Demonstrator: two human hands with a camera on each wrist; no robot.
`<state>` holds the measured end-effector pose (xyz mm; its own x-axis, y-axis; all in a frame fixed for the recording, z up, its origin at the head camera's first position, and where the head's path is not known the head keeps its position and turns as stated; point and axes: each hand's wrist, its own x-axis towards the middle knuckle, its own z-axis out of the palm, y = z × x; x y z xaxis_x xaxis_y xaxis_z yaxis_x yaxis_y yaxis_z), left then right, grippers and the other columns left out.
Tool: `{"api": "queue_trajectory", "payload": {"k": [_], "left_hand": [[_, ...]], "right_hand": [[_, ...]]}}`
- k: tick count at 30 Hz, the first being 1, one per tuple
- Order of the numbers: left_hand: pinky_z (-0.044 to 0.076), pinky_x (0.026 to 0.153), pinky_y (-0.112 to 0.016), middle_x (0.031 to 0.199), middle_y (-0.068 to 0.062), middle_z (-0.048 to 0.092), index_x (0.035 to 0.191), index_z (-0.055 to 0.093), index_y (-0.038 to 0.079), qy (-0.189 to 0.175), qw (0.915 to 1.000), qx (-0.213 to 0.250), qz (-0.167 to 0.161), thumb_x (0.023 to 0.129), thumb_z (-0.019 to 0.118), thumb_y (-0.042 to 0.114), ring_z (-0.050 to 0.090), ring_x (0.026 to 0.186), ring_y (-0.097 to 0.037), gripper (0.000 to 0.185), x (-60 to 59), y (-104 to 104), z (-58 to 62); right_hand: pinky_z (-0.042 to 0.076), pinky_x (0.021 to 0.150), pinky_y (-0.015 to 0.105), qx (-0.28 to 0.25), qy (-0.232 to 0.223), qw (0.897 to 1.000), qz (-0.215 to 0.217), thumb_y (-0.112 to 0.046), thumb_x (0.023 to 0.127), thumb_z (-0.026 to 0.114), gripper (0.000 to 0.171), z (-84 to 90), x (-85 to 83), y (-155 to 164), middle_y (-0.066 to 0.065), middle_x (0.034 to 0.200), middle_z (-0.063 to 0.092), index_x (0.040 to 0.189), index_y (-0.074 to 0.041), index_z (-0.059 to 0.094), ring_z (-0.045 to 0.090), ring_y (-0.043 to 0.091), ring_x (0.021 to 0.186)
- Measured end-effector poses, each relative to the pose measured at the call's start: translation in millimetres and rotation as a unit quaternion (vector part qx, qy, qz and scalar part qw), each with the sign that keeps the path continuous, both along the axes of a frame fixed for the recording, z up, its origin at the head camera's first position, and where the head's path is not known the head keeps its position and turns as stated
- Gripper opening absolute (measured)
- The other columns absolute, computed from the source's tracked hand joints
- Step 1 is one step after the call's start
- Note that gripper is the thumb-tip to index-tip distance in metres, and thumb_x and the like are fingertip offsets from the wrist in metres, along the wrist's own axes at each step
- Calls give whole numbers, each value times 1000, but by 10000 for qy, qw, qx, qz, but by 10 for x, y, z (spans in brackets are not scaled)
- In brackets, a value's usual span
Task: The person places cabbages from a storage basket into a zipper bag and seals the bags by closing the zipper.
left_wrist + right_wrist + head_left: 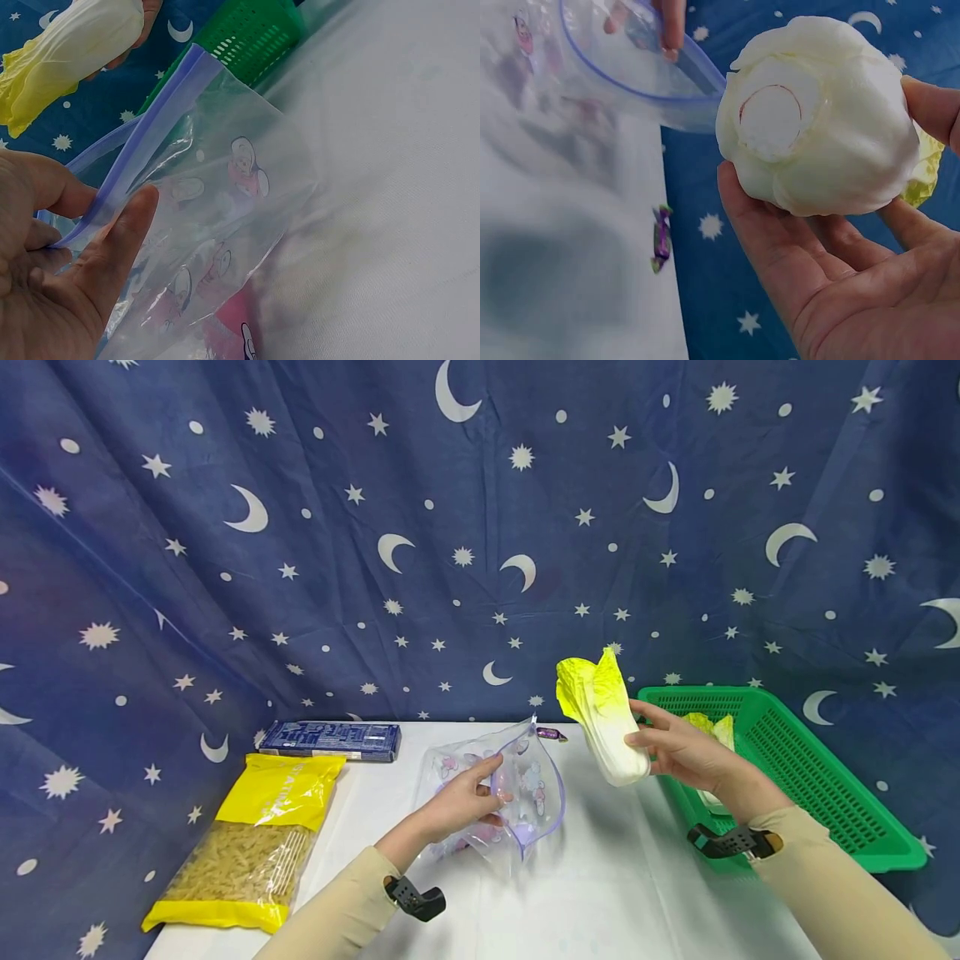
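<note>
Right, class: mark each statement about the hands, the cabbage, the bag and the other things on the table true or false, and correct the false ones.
1. The right hand holds the cabbage. True.
2. The left hand grips the pasta packet. False: it pinches the rim of the zip bag.
3. The cabbage lies inside the bag. False: it is held above the table, beside the bag.
4. A green basket stands on the right. True.
5. A small wrapped sweet lies behind the bag. True.
</note>
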<state>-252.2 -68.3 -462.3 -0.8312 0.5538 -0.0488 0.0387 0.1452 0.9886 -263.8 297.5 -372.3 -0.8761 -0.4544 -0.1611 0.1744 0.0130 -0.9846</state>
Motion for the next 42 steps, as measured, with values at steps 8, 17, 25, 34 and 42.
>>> {"api": "queue_trajectory", "payload": {"k": [8,17,25,34,42], "left_hand": [[63,80,-36,166,-21,19,163,20,2,26,10000,-90,26,96,61,1,70,82,-22,79,-5,1,-4],[63,80,-36,165,-23,22,162,19,1,-44,9999,-82,38,96,63,5,71,82,-24,79,-5,1,7],[63,84,-39,161,-22,32,163,22,4,-204,9997,-23,115,96,64,7,69,101,-38,79,-28,-4,-3],[62,85,-39,136,-25,59,162,28,9,-287,9995,14,126,96,65,7,71,95,-31,76,-56,-13,-20],[62,86,-43,139,-22,57,162,27,6,-261,9995,-100,174,95,64,4,71,85,-23,76,-47,-10,-25]], "right_hand": [[63,83,45,97,228,9985,488,-7,102,57,82,-90,60,-187,13,139,52,165,-11,5,70,25,101],[63,81,46,294,388,9951,856,-9,99,61,80,-190,90,-331,16,138,55,164,-7,14,68,27,105],[62,81,44,715,298,9916,1037,-12,93,68,82,-284,117,-404,19,135,55,163,-10,25,64,31,106],[58,82,46,1465,357,9784,1413,-19,88,71,79,-372,115,-397,17,135,58,159,-13,36,63,34,105],[59,80,41,1806,183,9701,1613,-20,86,72,79,-442,93,-352,14,135,59,158,-15,41,65,31,102]]}}
